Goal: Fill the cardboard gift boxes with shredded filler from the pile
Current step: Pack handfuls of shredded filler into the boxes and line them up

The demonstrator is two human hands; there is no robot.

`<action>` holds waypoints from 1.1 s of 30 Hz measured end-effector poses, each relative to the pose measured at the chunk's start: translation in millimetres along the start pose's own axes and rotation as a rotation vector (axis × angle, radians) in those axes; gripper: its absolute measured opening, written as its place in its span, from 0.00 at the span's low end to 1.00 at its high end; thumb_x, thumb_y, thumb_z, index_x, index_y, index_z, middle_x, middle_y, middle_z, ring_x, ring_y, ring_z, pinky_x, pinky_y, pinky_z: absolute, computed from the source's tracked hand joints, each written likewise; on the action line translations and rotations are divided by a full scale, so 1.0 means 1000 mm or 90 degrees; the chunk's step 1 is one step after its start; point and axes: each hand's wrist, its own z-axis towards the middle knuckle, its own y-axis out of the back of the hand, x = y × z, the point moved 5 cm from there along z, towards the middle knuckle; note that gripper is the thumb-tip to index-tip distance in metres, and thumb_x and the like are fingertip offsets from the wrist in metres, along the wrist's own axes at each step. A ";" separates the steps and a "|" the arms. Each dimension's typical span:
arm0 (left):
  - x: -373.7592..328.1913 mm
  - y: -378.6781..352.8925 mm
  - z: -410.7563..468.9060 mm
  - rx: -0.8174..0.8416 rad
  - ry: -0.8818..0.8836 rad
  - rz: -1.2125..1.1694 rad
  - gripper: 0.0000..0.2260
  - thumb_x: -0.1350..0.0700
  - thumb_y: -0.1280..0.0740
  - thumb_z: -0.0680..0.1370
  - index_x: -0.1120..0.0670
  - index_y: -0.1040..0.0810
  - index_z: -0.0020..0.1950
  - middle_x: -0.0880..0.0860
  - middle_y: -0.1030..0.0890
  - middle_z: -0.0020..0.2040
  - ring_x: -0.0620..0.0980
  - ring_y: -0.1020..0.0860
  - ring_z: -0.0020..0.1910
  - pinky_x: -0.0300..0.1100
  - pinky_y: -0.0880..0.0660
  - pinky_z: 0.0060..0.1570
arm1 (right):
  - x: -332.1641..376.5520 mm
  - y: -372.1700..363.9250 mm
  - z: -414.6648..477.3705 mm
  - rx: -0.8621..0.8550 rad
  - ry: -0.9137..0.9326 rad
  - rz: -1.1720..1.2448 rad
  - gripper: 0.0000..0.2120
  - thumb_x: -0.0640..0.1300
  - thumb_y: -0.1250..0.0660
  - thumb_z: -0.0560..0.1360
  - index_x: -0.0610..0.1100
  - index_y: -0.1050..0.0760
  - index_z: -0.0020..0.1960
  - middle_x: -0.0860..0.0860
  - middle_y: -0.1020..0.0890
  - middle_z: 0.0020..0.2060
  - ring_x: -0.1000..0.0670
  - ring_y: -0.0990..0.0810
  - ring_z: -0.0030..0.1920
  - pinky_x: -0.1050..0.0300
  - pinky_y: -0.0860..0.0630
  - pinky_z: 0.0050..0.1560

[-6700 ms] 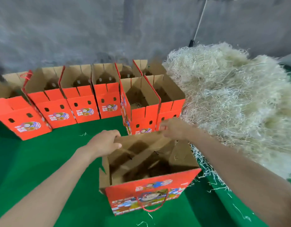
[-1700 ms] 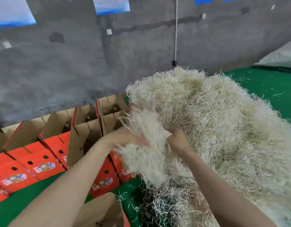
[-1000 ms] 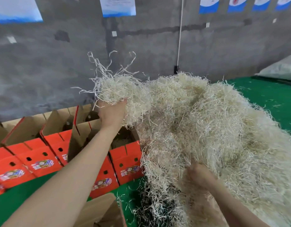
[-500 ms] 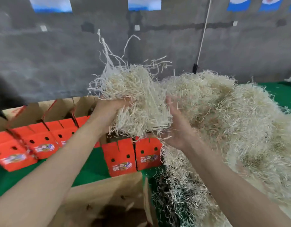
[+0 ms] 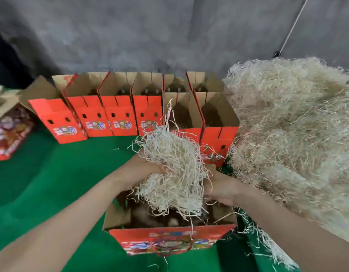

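Grey wall fills the upper field, with a thin pale cable running diagonally down it at upper right. Green surface covers the lower field and carries everything else.

Pile of shredded filler, pale straw in colour, occupies the right side from the wall down to the lower right edge. Its left flank touches the nearest of the standing boxes.

Row of red boxes stands along the wall, left of the pile. All are upright with brown flaps raised, and two more sit in front of the row's right end. A flattened printed carton lies at the far left edge.

Open gift box stands at centre foreground, its red printed front facing the camera and its dark interior exposed. It is just beside the pile's lower fringe.

Clump of filler is held directly above this box's opening, and its lowest strands hang into the opening.

Left hand grips the clump from the left with fingers curled into the strands. Right hand holds the clump's lower right side. Its fingers are largely buried in the strands, so they appear, rather than are plainly seen, to be closed on the clump.

Loose strands lie scattered on the green surface right of the open gift box.
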 end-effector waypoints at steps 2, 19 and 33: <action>0.020 0.002 0.001 0.020 0.026 0.112 0.29 0.48 0.23 0.64 0.50 0.28 0.62 0.45 0.22 0.54 0.41 0.28 0.61 0.31 0.37 0.61 | -0.008 -0.013 0.003 -0.022 -0.009 -0.085 0.19 0.28 0.36 0.68 0.43 0.27 0.56 0.52 0.17 0.43 0.57 0.19 0.41 0.64 0.24 0.38; 0.068 -0.014 0.007 0.256 -0.024 0.419 0.20 0.60 0.29 0.73 0.55 0.30 0.62 0.52 0.28 0.60 0.53 0.28 0.60 0.40 0.34 0.64 | -0.032 -0.003 0.022 -0.234 -0.007 0.092 0.13 0.25 0.39 0.72 0.41 0.23 0.46 0.50 0.16 0.40 0.54 0.18 0.39 0.69 0.26 0.31; 0.070 -0.007 0.010 0.107 0.079 -0.031 0.22 0.57 0.23 0.64 0.52 0.22 0.57 0.43 0.18 0.51 0.42 0.24 0.56 0.30 0.28 0.53 | -0.026 0.001 0.019 -0.165 0.077 0.046 0.15 0.29 0.29 0.67 0.41 0.28 0.49 0.45 0.21 0.43 0.50 0.22 0.39 0.60 0.25 0.41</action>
